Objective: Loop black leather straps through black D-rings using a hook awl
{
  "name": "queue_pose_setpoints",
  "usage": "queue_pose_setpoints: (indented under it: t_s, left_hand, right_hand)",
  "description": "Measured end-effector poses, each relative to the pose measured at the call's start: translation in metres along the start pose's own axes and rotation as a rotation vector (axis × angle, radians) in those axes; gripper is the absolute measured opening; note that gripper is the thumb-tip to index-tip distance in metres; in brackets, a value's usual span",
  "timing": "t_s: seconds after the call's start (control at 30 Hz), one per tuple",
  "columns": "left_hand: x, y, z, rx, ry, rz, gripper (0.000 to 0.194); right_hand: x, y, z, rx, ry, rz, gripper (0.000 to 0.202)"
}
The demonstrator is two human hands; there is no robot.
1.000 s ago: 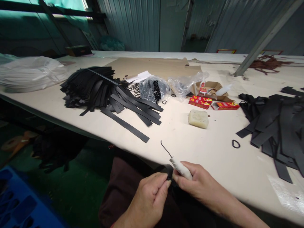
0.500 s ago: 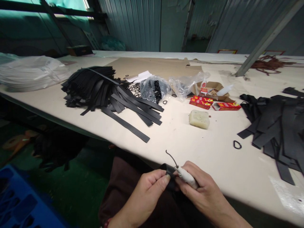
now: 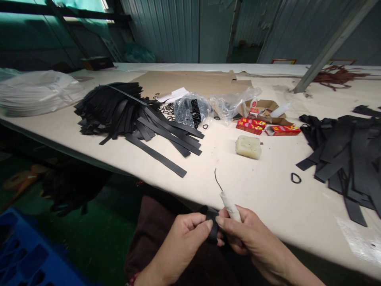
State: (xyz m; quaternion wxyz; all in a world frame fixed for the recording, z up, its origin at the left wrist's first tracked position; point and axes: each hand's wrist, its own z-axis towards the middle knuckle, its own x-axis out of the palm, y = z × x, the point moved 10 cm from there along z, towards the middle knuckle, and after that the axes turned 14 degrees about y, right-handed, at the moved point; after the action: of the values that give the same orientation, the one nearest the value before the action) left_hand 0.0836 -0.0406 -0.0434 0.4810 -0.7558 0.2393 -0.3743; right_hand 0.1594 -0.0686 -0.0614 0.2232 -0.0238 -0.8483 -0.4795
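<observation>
The left hand [image 3: 183, 244] is pinching a black strip [image 3: 212, 230] beside the near edge of the table [image 3: 268, 202]; the right hand [image 3: 256, 236] is gripping a white-handled tool [image 3: 230, 206], its thumb seemingly steadying the strip.

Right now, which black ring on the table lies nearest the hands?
The lone ring beside the right-hand pile of black strips; the other loose rings lie farther back on the table.

A blue plastic crate [image 3: 28, 260] fills the lower left corner. A plastic-wrapped white coil [image 3: 35, 94] lies at the left edge; at upper right, a slanting metal post [image 3: 330, 47] stands beside reddish-brown cords [image 3: 335, 78]. Corrugated wall panels [image 3: 162, 31] span the top.
</observation>
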Motion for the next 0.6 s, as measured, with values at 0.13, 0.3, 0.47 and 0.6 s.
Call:
queue_pose_setpoints:
  t_s: [0.13,0.3,0.47,0.6]
  left_hand:
    - [-0.002,0.003,0.001,-0.054,-0.03,0.042,0.029]
    - [-0.006,0.003,0.0,-0.123,-0.102,0.218,0.028]
    - [0.001,0.006,0.003,-0.11,-0.01,0.135,0.029]
    - [0.004,0.006,0.003,-0.092,0.05,0.071,0.029]
  right_hand:
    - [-0.001,0.0,0.001,0.01,-0.015,-0.035,0.022]
    - [-0.013,0.002,0.003,0.034,-0.135,-0.211,0.016]
    - [-0.006,0.005,0.005,0.019,-0.06,-0.253,0.01]
    - [0.002,0.006,0.005,0.043,0.043,-0.163,0.009]
